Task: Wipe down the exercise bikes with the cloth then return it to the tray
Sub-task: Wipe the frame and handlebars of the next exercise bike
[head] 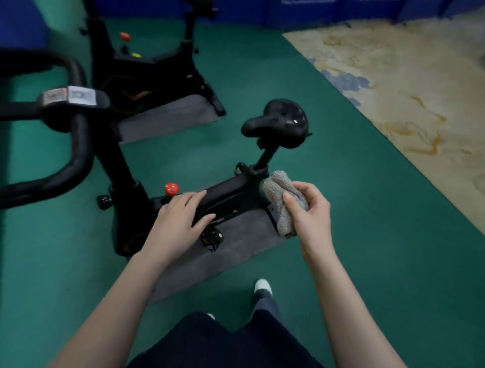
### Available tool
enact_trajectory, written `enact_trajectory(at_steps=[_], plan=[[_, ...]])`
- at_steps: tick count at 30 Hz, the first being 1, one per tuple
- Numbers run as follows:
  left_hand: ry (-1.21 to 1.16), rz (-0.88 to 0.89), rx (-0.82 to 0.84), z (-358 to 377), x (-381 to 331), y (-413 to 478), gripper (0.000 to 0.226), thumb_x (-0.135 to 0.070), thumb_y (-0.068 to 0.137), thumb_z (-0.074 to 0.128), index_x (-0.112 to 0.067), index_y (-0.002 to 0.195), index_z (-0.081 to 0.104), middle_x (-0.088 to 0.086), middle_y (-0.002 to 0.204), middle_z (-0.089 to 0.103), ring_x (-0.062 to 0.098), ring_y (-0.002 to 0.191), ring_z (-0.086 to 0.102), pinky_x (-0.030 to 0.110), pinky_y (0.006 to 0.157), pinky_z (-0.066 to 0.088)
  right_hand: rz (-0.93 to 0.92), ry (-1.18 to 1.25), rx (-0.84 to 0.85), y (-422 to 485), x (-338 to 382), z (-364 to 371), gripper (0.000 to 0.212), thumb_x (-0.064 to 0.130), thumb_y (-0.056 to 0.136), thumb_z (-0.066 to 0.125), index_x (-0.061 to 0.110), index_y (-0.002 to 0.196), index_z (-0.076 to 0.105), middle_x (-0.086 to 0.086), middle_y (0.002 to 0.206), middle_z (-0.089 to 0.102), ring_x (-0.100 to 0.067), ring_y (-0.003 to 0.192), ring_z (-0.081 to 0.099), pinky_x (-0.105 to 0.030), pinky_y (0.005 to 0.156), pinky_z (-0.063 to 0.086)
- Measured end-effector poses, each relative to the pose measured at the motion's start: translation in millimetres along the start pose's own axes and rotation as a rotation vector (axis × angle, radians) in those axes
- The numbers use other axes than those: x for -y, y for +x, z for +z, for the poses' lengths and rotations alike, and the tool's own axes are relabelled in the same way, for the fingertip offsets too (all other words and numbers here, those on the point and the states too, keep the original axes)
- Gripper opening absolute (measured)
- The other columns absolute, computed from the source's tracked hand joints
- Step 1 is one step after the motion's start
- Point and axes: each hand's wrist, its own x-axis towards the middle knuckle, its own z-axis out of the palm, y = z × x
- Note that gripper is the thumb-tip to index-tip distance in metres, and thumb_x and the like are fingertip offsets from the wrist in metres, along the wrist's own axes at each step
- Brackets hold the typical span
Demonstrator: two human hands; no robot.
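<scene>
A bunched grey terry cloth [282, 202] is clutched in the grip of the right hand [311, 212], just beside the seat post [267, 155] of the near exercise bike [128, 210]. The left hand [181, 220], fingers straight, is laid on the bike's smooth black frame [231, 187] by its red knob [172, 189].

Nothing here can be read. Two pale stickers [68, 96] sit on the handlebar [78, 147] of the near bike [228, 189], at ten o'clock. One is grey and patterned, the other whitish, and both are too blurred for any letters or numbers. Faint white marks [308, 1] on the blue wall [262, 10] at twelve o'clock are cut by the frame edge and illegible.
</scene>
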Motion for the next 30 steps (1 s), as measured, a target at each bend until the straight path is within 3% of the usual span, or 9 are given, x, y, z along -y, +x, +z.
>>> enact_trajectory(at_steps=[5, 11, 16, 23, 27, 30], plan=[[-0.040, -0.292, -0.123, 3, -18, 6, 0.061, -0.050, 0.092, 0.046, -0.019, 0.144, 0.036, 0.000, 0.140, 0.046, 0.018, 0.129, 0.040, 0.036, 0.104, 0.035, -0.060, -0.014, 0.286, 70, 7, 2, 0.016, 0.008, 0.087, 0.065, 0.022, 0.094, 0.065, 0.009, 0.092, 0.069, -0.004, 0.086, 0.064, -0.022, 0.079, 0.049], [-0.048, -0.561, -0.213, 7, -31, -15, 0.063, -0.051, 0.092, 0.043, -0.018, 0.146, 0.034, 0.000, 0.140, 0.046, 0.017, 0.129, 0.040, 0.035, 0.105, 0.036, -0.095, -0.042, 0.559, 114, 16, 33, 0.014, 0.008, 0.087, 0.065, 0.018, 0.098, 0.065, 0.001, 0.098, 0.069, -0.015, 0.093, 0.065, -0.035, 0.087, 0.053], [-0.081, -0.757, -0.274, 6, -25, -40, 0.065, -0.055, 0.092, 0.039, -0.023, 0.147, 0.029, -0.005, 0.142, 0.043, 0.013, 0.132, 0.037, 0.033, 0.109, 0.032, -0.109, -0.031, 0.757, 119, 28, 78, 0.014, 0.012, 0.088, 0.065, 0.021, 0.098, 0.065, 0.003, 0.099, 0.069, -0.014, 0.093, 0.066, -0.034, 0.084, 0.054], [-0.121, -0.958, -0.358, -6, 4, -69, 0.065, -0.057, 0.092, 0.037, -0.025, 0.147, 0.027, -0.005, 0.144, 0.040, 0.013, 0.133, 0.035, 0.031, 0.110, 0.027, -0.157, 0.000, 0.913, 111, 55, 148, 0.011, 0.015, 0.089, 0.064, 0.023, 0.097, 0.065, 0.004, 0.096, 0.069, -0.018, 0.088, 0.066, -0.039, 0.076, 0.056], [-0.149, -1.057, -0.421, -20, 35, -89, 0.068, -0.061, 0.089, 0.031, -0.027, 0.147, 0.026, -0.006, 0.144, 0.039, 0.012, 0.133, 0.034, 0.031, 0.110, 0.027, -0.224, 0.106, 0.966, 98, 85, 190, 0.016, 0.013, 0.089, 0.065, 0.028, 0.093, 0.066, 0.008, 0.091, 0.070, -0.006, 0.080, 0.066, -0.019, 0.066, 0.051], [-0.166, -1.103, -0.486, -34, 59, -105, 0.072, -0.063, 0.085, 0.027, -0.027, 0.147, 0.028, -0.006, 0.143, 0.041, 0.012, 0.132, 0.036, 0.031, 0.110, 0.028, -0.310, 0.179, 1.002, 84, 114, 220, 0.017, 0.013, 0.089, 0.064, 0.029, 0.094, 0.067, 0.007, 0.090, 0.069, -0.007, 0.080, 0.065, -0.015, 0.064, 0.051]])
